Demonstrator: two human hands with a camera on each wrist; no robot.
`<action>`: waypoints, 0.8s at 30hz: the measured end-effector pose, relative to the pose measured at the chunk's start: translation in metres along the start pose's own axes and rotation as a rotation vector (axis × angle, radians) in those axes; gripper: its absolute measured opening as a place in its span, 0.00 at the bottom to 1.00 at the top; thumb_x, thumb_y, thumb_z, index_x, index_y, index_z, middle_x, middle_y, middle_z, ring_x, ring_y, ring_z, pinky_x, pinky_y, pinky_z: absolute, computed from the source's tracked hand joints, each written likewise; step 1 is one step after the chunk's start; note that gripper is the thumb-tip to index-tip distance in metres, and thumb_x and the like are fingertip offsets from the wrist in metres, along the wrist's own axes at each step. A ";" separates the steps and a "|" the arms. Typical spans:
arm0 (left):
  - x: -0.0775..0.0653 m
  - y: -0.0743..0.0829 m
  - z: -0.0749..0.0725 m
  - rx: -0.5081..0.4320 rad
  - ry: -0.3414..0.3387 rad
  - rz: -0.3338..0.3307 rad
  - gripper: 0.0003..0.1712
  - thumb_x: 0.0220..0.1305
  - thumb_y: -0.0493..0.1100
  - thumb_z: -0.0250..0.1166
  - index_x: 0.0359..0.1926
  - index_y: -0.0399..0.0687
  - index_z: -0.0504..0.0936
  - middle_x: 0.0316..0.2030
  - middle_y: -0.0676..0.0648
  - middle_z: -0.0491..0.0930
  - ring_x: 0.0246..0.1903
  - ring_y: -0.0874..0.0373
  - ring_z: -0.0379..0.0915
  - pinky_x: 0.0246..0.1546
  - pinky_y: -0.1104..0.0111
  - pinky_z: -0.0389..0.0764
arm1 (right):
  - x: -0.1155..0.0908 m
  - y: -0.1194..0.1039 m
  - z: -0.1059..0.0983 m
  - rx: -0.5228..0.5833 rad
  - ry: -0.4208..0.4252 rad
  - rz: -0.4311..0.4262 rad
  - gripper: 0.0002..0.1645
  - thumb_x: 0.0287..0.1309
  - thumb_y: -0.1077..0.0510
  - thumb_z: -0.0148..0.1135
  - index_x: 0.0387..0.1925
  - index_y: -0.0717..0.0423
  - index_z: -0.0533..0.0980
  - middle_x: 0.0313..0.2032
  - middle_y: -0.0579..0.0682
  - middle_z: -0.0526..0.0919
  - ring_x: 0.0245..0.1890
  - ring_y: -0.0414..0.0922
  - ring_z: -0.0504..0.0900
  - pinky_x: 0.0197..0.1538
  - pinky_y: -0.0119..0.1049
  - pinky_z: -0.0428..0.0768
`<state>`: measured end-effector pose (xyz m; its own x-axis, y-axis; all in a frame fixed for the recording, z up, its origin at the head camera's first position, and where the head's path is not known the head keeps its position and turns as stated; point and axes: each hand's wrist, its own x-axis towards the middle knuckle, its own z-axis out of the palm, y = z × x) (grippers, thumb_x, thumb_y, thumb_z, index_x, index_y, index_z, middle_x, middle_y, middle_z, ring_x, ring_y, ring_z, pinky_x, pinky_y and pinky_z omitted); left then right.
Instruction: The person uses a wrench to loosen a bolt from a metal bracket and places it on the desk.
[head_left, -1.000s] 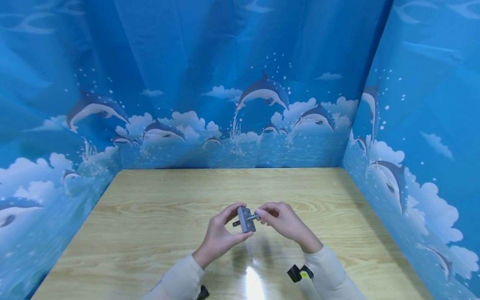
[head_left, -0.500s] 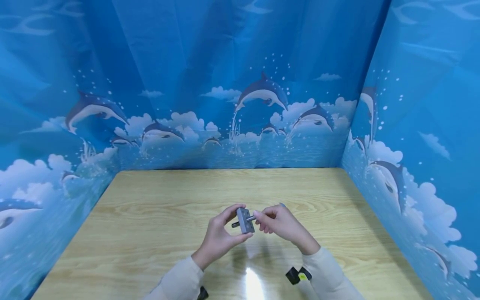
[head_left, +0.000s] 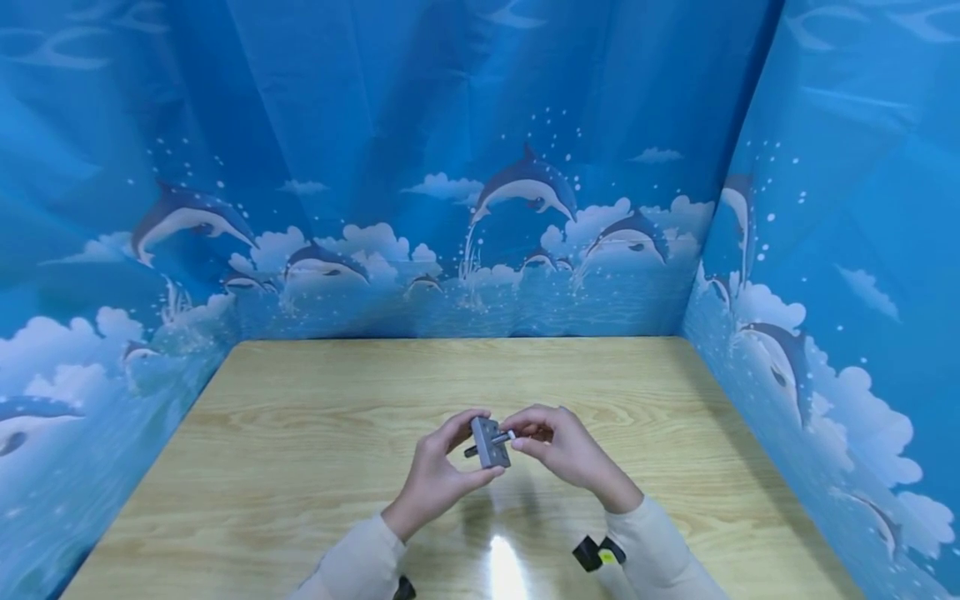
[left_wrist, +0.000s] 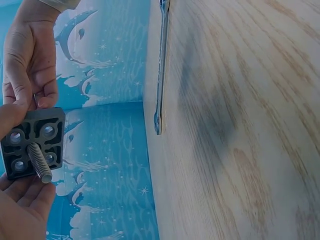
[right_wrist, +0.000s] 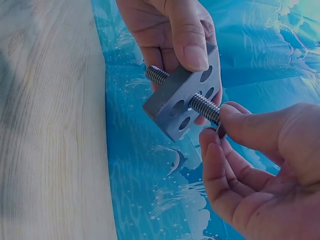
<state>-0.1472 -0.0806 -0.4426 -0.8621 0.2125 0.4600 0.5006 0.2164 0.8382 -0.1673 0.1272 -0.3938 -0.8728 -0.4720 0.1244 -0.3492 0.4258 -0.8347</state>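
Note:
My left hand (head_left: 438,473) grips a grey square plate (right_wrist: 172,95) by its edges, thumb on one side and fingers on the opposite. Holes sit near the plate's corners, and ribs show on the face seen in the left wrist view. A threaded bolt (right_wrist: 204,107) passes through the middle, its plain end sticking out beyond the ribbed face. At the bolt's other end, my right hand (head_left: 564,447) pinches the head between thumb and fingers, which partly cover it. Both hands hold the parts above the wooden table (head_left: 337,408).
A metal wrench (left_wrist: 161,65) lies on the table, seen in the left wrist view. Blue dolphin-printed sheeting (head_left: 465,167) stands behind the table and along both sides. A black wrist camera (head_left: 587,552) sits by my right sleeve.
My right thumb and fingers have shifted their hold around the bolt head, and more of the head shows between them now. My left hand and the plate stay almost in place.

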 end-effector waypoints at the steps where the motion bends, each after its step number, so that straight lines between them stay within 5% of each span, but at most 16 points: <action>1: 0.000 0.000 0.000 0.001 -0.001 -0.001 0.42 0.41 0.41 0.79 0.60 0.56 0.72 0.55 0.51 0.78 0.54 0.59 0.76 0.59 0.65 0.76 | 0.000 -0.001 0.000 0.000 0.001 -0.001 0.13 0.59 0.64 0.63 0.47 0.52 0.81 0.41 0.47 0.84 0.38 0.43 0.80 0.39 0.31 0.83; 9: 0.000 -0.001 0.000 -0.013 -0.002 0.002 0.42 0.41 0.40 0.79 0.60 0.55 0.73 0.55 0.53 0.78 0.54 0.59 0.76 0.59 0.65 0.76 | 0.001 0.001 0.001 0.009 -0.005 0.021 0.17 0.63 0.53 0.61 0.49 0.58 0.79 0.39 0.49 0.84 0.36 0.43 0.81 0.39 0.31 0.83; 18: 0.000 -0.001 0.001 -0.006 -0.005 0.012 0.42 0.41 0.40 0.79 0.60 0.54 0.72 0.56 0.53 0.77 0.55 0.59 0.76 0.59 0.66 0.76 | 0.003 0.005 0.001 -0.006 -0.043 0.140 0.29 0.69 0.41 0.49 0.30 0.60 0.82 0.20 0.50 0.80 0.20 0.45 0.78 0.24 0.34 0.82; 24: -0.001 -0.003 0.001 -0.005 -0.011 0.021 0.42 0.41 0.40 0.79 0.60 0.52 0.73 0.56 0.52 0.77 0.54 0.59 0.76 0.59 0.66 0.76 | 0.004 0.004 0.001 0.025 -0.042 0.168 0.25 0.67 0.43 0.54 0.28 0.59 0.82 0.18 0.48 0.79 0.19 0.44 0.75 0.23 0.36 0.81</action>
<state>-0.1474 -0.0805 -0.4456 -0.8506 0.2271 0.4743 0.5180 0.2070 0.8299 -0.1715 0.1265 -0.3968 -0.9031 -0.4276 -0.0401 -0.1905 0.4825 -0.8549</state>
